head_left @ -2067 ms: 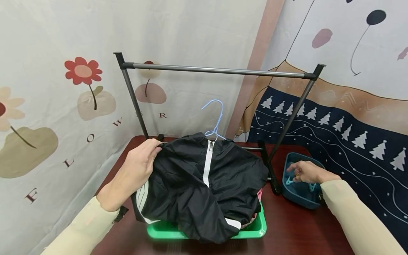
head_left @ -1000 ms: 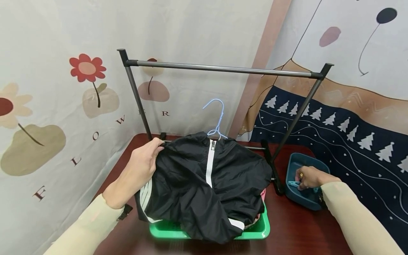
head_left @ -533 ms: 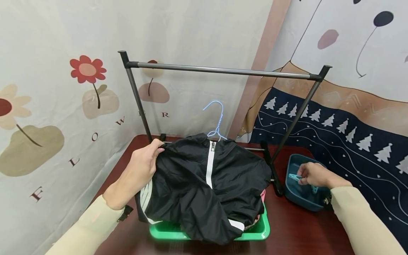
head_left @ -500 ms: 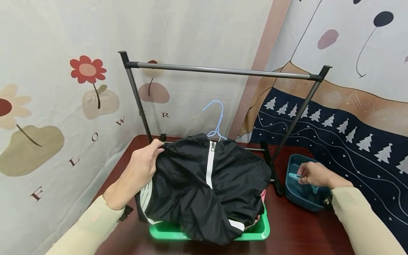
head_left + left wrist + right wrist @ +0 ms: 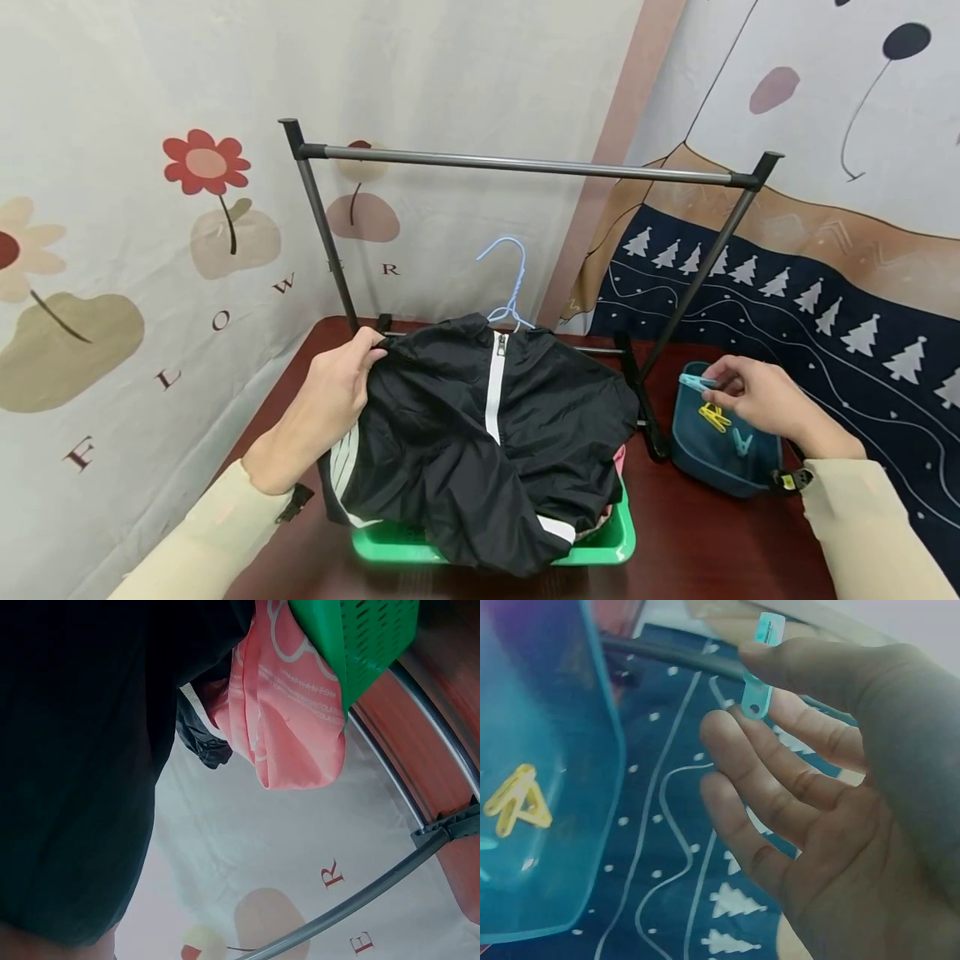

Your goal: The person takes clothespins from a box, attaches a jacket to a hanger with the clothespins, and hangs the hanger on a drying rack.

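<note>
My left hand pinches the shoulder of a black jacket with a white zip strip. The jacket hangs on a light blue wire hanger, whose hook points up with nothing in it. Black cloth fills much of the left wrist view. Between thumb and forefinger, my right hand pinches a light blue clothespin above a dark blue tray. The same clothespin shows upright in the right wrist view. A yellow clothespin and another light blue one lie in the tray.
Behind the jacket stands a clothes rack with a metal bar. Under the jacket is a green basket holding other clothes, including a pink garment. Everything stands on a dark red table against printed cloth walls.
My right hand reached down into the tray, took hold of a light blue clothespin and lifted it up. The yellow clothespin came into view. My left hand keeps its hold on the jacket.
</note>
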A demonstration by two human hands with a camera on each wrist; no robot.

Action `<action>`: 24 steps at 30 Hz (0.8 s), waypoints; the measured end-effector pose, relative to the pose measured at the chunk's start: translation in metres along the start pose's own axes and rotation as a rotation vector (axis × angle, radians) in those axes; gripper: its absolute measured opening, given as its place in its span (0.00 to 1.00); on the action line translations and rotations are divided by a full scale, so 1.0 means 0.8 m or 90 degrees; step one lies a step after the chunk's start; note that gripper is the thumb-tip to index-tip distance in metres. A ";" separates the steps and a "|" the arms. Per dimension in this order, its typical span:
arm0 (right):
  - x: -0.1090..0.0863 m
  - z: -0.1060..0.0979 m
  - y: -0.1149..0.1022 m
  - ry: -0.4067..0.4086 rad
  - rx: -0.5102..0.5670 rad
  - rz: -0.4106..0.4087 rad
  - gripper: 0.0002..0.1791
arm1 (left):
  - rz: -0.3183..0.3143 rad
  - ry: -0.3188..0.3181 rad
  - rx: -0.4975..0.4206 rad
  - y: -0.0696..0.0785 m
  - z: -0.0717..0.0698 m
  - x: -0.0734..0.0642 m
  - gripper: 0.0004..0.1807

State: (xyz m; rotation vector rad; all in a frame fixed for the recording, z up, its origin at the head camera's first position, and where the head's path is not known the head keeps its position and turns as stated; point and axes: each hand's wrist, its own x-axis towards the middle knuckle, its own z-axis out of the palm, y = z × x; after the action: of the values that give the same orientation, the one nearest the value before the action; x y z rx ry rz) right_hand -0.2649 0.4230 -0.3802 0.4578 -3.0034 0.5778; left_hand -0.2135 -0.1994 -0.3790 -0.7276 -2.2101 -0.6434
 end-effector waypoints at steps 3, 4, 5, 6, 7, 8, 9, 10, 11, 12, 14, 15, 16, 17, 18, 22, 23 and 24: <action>-0.004 -0.004 -0.008 0.029 -0.006 -0.011 0.13 | -0.002 -0.003 -0.004 0.001 -0.001 0.000 0.09; -0.005 -0.005 -0.011 0.039 -0.007 -0.015 0.14 | -0.003 -0.004 -0.004 0.001 -0.001 -0.001 0.09; -0.006 -0.006 -0.014 0.049 -0.010 -0.020 0.14 | -0.004 -0.004 -0.005 0.001 -0.001 -0.001 0.10; -0.007 -0.006 -0.018 0.060 -0.012 -0.025 0.14 | -0.004 -0.004 -0.005 0.002 -0.001 -0.001 0.10; -0.008 -0.007 -0.021 0.069 -0.013 -0.031 0.14 | -0.005 -0.005 -0.005 0.002 -0.001 -0.002 0.11; -0.009 -0.007 -0.024 0.078 -0.013 -0.036 0.14 | -0.005 -0.005 -0.005 0.002 -0.001 -0.002 0.11; -0.010 -0.008 -0.028 0.088 -0.012 -0.043 0.14 | -0.005 -0.005 -0.005 0.002 -0.002 -0.002 0.12; -0.011 -0.008 -0.031 0.099 -0.011 -0.050 0.14 | -0.006 -0.006 -0.004 0.002 -0.002 -0.002 0.11; -0.012 -0.008 -0.034 0.111 -0.012 -0.059 0.14 | -0.006 -0.006 -0.004 0.002 -0.002 -0.002 0.11; -0.012 -0.009 -0.037 0.123 -0.013 -0.069 0.14 | -0.006 -0.006 -0.004 0.002 -0.001 -0.002 0.11; -0.012 -0.009 -0.044 0.153 -0.020 -0.091 0.13 | -0.006 -0.004 -0.003 0.003 -0.002 -0.002 0.10; -0.012 -0.009 -0.048 0.170 -0.024 -0.104 0.13 | -0.006 -0.003 -0.003 0.003 -0.002 -0.002 0.10; -0.012 -0.009 -0.051 0.185 -0.027 -0.116 0.14 | -0.005 -0.002 -0.002 0.004 -0.002 -0.002 0.09; -0.011 -0.009 -0.055 0.201 -0.030 -0.128 0.14 | -0.004 0.001 -0.003 0.004 -0.002 -0.002 0.09; -0.011 -0.009 -0.060 0.216 -0.030 -0.138 0.14 | -0.003 0.003 -0.003 0.005 -0.002 -0.002 0.09; -0.010 -0.007 -0.080 0.261 -0.016 -0.187 0.17 | 0.002 0.012 -0.001 0.007 -0.002 -0.001 0.09; -0.009 -0.007 -0.086 0.270 -0.011 -0.198 0.17 | 0.003 0.014 0.000 0.008 -0.001 0.000 0.09; -0.008 -0.007 -0.092 0.276 -0.004 -0.210 0.18 | 0.003 0.014 0.001 0.008 -0.001 0.000 0.09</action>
State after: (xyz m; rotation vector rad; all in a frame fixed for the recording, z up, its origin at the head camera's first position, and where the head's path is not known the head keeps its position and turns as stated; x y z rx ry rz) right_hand -0.2369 0.3621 -0.3496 0.7047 -2.4514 0.5535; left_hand -0.2088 -0.1952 -0.3771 -0.7220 -2.1871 -0.6441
